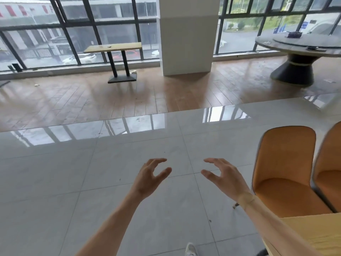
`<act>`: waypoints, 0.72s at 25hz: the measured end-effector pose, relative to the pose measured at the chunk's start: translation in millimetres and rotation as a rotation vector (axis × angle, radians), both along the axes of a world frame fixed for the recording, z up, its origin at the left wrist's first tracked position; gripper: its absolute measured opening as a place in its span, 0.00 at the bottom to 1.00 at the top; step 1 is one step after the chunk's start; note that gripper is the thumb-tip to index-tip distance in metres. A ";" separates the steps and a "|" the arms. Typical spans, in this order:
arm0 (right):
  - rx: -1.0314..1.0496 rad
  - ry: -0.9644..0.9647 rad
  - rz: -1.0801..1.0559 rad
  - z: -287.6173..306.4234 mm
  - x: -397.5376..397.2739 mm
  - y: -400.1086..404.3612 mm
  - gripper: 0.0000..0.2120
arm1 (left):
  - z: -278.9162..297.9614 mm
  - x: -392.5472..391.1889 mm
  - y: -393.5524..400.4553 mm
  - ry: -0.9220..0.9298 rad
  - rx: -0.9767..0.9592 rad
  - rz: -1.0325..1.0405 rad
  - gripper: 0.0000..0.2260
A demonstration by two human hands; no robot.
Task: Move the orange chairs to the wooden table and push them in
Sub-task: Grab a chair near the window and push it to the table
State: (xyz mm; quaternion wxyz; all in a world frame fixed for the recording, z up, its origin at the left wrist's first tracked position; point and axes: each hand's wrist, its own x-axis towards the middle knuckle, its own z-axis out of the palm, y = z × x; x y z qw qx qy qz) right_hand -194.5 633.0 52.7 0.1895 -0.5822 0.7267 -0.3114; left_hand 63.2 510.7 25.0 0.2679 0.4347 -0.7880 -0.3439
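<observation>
Left hand (150, 177) and right hand (224, 175): both raised at lower centre of the frame over the white tile floor (92, 182), fingers spread and loosely curved, holding nothing. Two orange chairs stand side by side at the lower right: near chair (284, 174), second chair (330, 174) cut by the frame edge. Wooden table (114, 47): upper left, by the windows, well apart from the chairs.
</observation>
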 end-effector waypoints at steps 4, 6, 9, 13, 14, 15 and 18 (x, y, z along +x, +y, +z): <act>0.039 -0.001 -0.032 -5.4 -61.7 -69.8 0.22 | -1.7 -69.5 -76.4 -0.034 0.033 -0.056 0.26; 0.055 0.012 -0.041 -7.3 -92.7 -104.7 0.21 | -3.6 -100.4 -113.3 -0.042 0.033 -0.077 0.24; 0.091 0.018 -0.054 -9.6 -126.0 -148.4 0.22 | -7.7 -131.8 -160.6 -0.110 0.027 -0.103 0.24; 0.120 0.019 -0.093 -18.1 -163.3 -210.4 0.22 | -17.7 -174.1 -230.8 -0.153 0.022 -0.166 0.23; 0.128 0.023 -0.108 -21.4 -171.1 -225.1 0.22 | -21.8 -184.9 -249.3 -0.164 0.017 -0.182 0.23; 0.138 0.028 -0.128 -26.1 -180.8 -242.0 0.22 | -26.3 -197.9 -271.2 -0.185 0.010 -0.205 0.23; 0.165 0.034 -0.195 -33.9 -207.3 -289.9 0.22 | -33.8 -242.2 -335.6 -0.232 -0.015 -0.289 0.23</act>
